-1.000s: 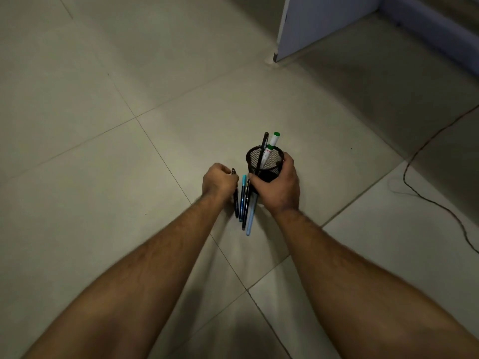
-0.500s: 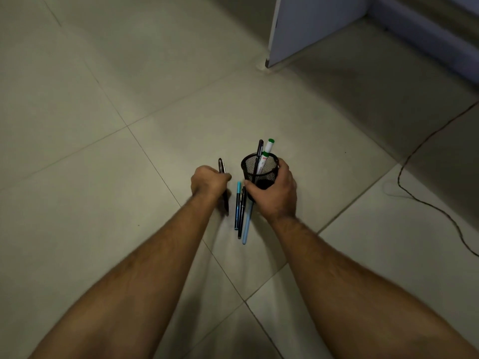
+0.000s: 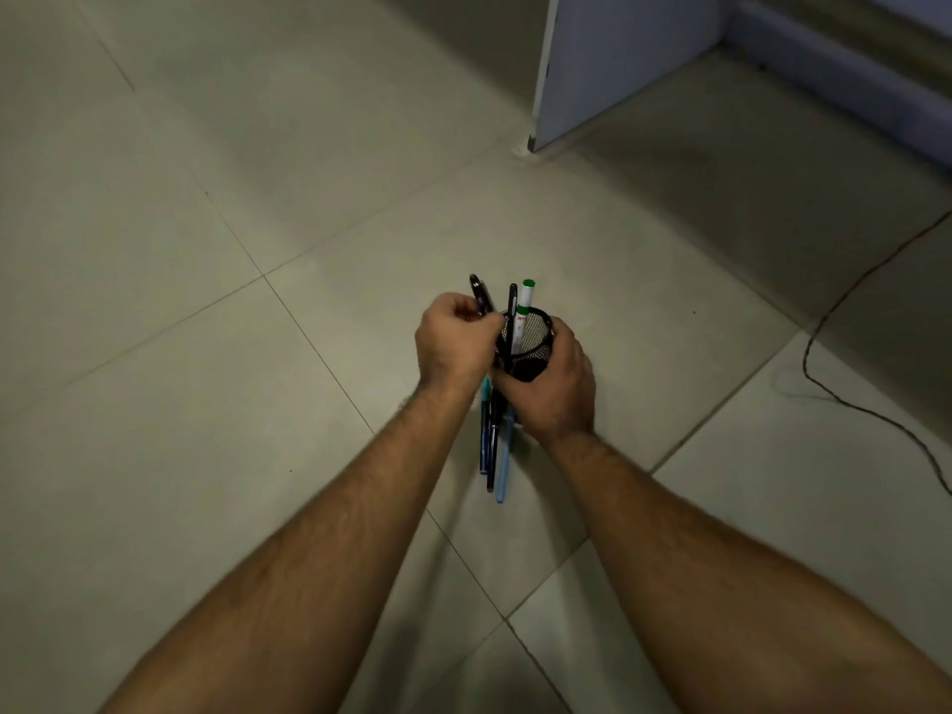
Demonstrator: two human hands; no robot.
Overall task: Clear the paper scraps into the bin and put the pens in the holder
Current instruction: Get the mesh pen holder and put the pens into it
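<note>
Now left hand (image 3: 453, 342) pinches a dark pen (image 3: 480, 296), grip closed on the barrel, tip up beside the mesh pen holder (image 3: 530, 347). Right hand (image 3: 554, 389) wraps the holder on the floor (image 3: 257, 198). Three pens (image 3: 493, 450) lie below it. Since half a second ago the pen rose from floor level to the rim.

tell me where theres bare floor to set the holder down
Bare tile spreads left of the left hand and beyond the mesh holder up to the white panel. Right is free until the cable. It is crowded under the right hand, where loose pens lie.
</note>
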